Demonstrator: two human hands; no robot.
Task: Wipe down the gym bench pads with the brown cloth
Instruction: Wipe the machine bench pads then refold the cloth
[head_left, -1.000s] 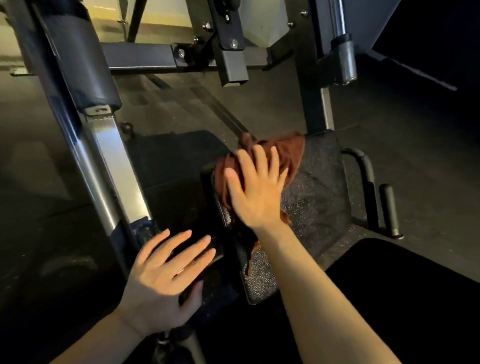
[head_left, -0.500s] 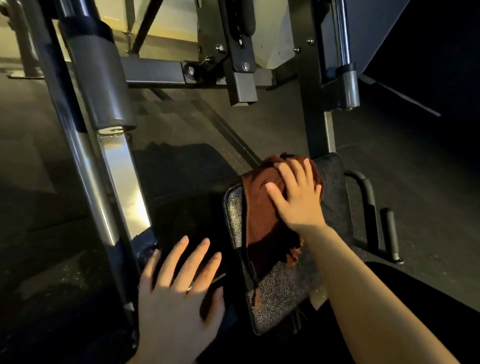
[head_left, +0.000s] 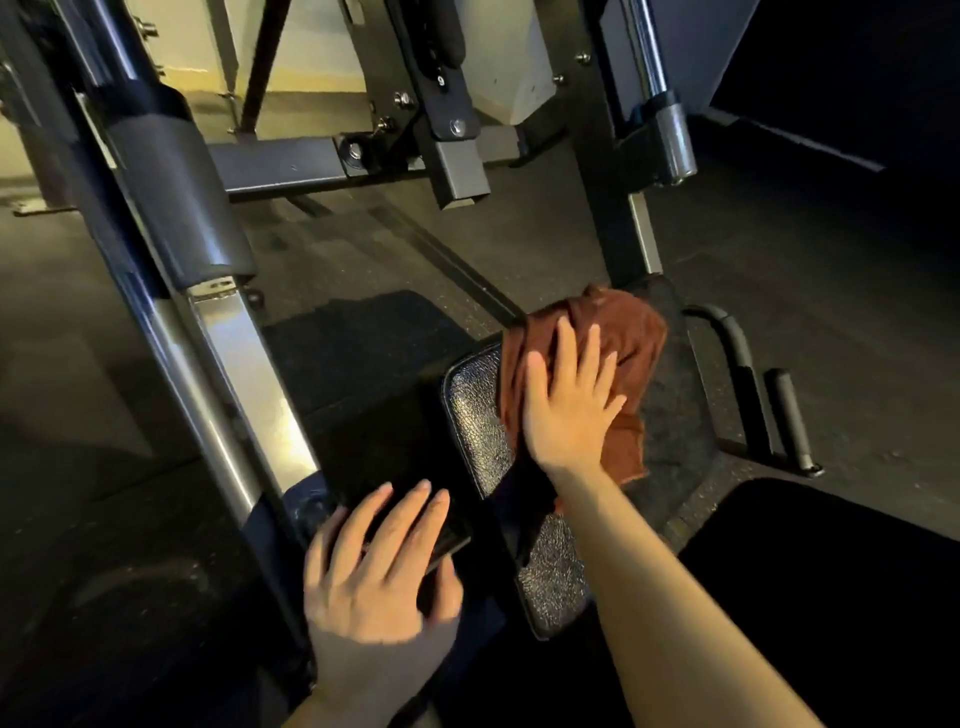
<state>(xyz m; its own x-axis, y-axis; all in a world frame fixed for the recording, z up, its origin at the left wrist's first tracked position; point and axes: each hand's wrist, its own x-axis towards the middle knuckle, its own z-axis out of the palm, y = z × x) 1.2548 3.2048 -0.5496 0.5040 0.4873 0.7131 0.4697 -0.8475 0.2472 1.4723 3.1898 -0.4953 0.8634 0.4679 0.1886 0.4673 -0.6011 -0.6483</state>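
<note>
Right hand (head_left: 569, 410) spread flat, fingers straight, pressing brown cloth (head_left: 618, 353) onto bench pad (head_left: 478, 410) near its far edge. Left hand (head_left: 376, 577) spread, fingers straight, resting on dark part at pad's left side, beside steel frame post (head_left: 244, 374).

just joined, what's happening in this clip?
A person is wiping a gym machine's pad. The right hand presses a brown cloth flat against the upper part of the textured black pad, fingers spread and straight. The left hand lies open on a darker part of the machine beside the pad. The lower part of the pad, nearer the camera, is uncovered. Behind are the metal frame and black handles.
</note>
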